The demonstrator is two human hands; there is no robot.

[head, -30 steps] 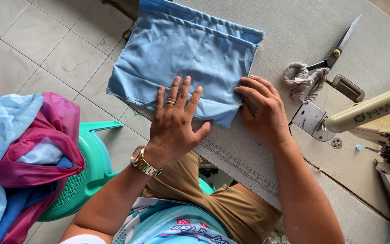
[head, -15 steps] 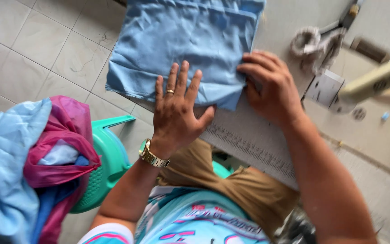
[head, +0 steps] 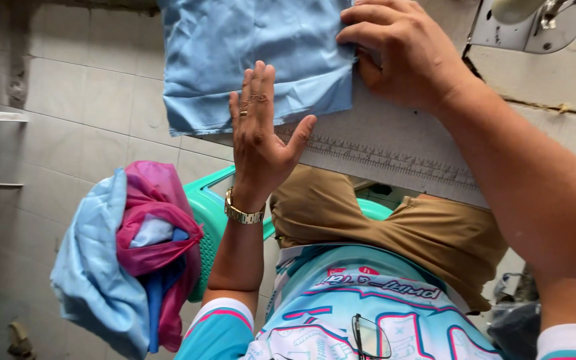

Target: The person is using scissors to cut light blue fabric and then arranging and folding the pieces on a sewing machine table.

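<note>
Now your left hand point(head: 261, 133) lies spread on the blue fabric's point(head: 235, 53) lower edge at upper centre — your right hand point(head: 401, 53) pinches its right corner.

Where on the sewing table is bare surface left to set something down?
Bare table shows between the blue cloth and the ruled front edge, under the right hand. Another strip lies right of that wrist, below the machine base. The left hand crowds the cloth's near edge.
</note>
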